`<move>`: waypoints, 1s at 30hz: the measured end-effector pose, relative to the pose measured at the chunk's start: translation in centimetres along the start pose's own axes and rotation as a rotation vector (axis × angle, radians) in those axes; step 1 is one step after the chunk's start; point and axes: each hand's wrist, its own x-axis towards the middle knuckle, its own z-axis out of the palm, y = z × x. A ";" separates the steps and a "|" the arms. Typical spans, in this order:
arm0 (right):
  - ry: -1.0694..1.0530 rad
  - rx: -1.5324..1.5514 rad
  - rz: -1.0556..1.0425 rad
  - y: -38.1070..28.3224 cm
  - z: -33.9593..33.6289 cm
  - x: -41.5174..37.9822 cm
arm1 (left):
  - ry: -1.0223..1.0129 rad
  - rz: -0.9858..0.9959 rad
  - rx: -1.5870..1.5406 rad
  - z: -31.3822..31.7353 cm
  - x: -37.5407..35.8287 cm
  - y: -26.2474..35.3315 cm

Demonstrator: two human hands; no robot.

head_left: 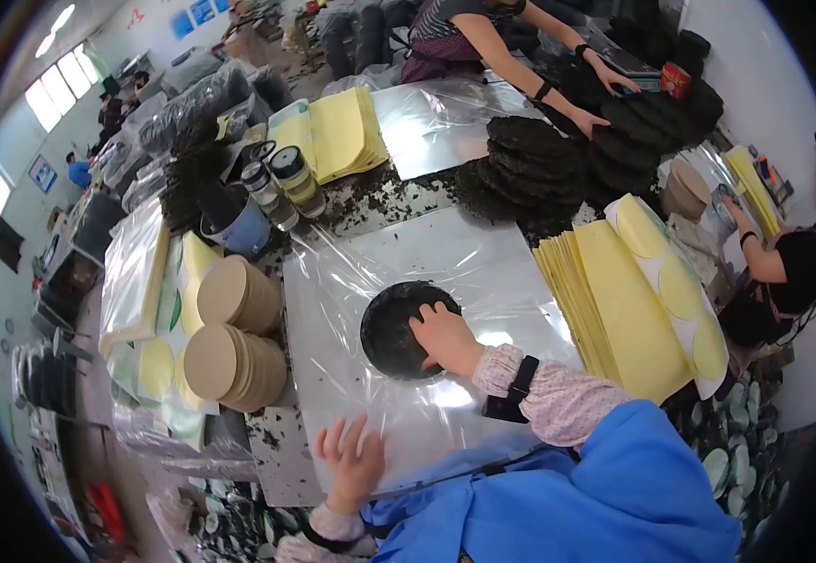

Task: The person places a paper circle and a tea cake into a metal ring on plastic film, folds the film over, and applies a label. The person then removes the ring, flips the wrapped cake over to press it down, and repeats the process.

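A round, flat dark cake (pixel 391 330), seemingly of pressed dried leafy matter, lies on a clear plastic sheet (pixel 492 253) in front of me. My right hand (pixel 449 340) rests on the right part of this cake, its fingers and thumb spread over the surface. Nearer to my body, my left hand (pixel 352 464) is held above the sheet's lower left part, fingers apart and holding nothing. Stacks of round brown cardboard discs (pixel 209 364) stand to the left of the sheet. On the right lies a fan of yellow paper sheets (pixel 614 300).
Dark cakes (pixel 530 169) are piled at the back right, where a co-worker's hands (pixel 584 120) touch them. Lidded jars (pixel 297 183) and a blue container (pixel 239 225) stand at the back left. More yellow paper (pixel 347 131) lies beyond. Dark crumbs litter the table.
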 end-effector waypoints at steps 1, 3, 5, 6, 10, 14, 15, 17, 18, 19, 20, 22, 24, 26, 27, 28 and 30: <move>-0.009 -0.010 0.016 -0.2 0.2 -0.1 | -0.004 0.013 -0.006 -0.7 -0.2 -0.2; -0.028 0.043 -0.016 -0.2 -0.3 -1.2 | 0.108 0.179 -0.507 -2.5 -2.8 1.4; 0.067 0.189 -0.042 0.3 -1.2 -0.9 | -0.026 0.389 -0.635 1.5 -7.9 2.3; 0.138 0.300 -0.029 -0.3 -0.7 -1.7 | -0.187 0.604 -0.768 3.4 -9.5 2.1; 0.302 0.358 -0.830 -10.9 -5.1 -9.9 | 0.226 -0.258 -0.306 7.5 0.1 2.0; -0.211 0.679 -0.589 -9.7 6.8 -14.2 | -0.110 -0.118 -0.511 10.0 6.4 3.1; 0.140 0.294 -0.599 -6.3 5.7 -13.8 | -0.218 -0.121 -0.593 10.6 7.0 2.9; 0.321 0.417 -0.123 -1.1 0.1 -13.6 | -0.130 -0.180 -0.627 12.6 6.4 2.8; 0.444 0.442 0.017 2.0 3.7 -13.5 | -0.216 -0.327 -0.647 13.0 6.2 3.0; 0.383 0.446 0.273 3.3 3.8 -11.6 | -0.314 -0.467 -0.666 13.1 5.9 3.4; 0.461 0.165 0.227 6.6 7.5 -8.6 | -0.284 -0.479 -0.503 12.1 7.4 4.0; 0.728 0.893 0.247 2.5 0.0 -3.5 | -0.267 -0.584 -0.533 12.5 8.1 4.5; 0.679 0.671 -0.037 0.0 -0.8 -1.6 | -0.162 -0.560 -0.530 12.6 8.0 4.2; 0.706 0.539 -0.185 -0.8 0.4 -1.6 | 0.013 -0.477 -0.568 10.5 6.9 2.1; 0.571 0.464 -0.090 -1.0 0.5 -1.8 | 0.192 -0.401 -0.613 10.1 6.9 0.8; 0.425 0.392 0.010 -1.0 0.7 -1.9 | 0.177 -0.628 -0.893 10.4 7.4 -0.2; 0.382 0.297 0.010 -1.4 0.6 -1.3 | 0.038 -0.826 -1.289 10.2 9.7 -0.1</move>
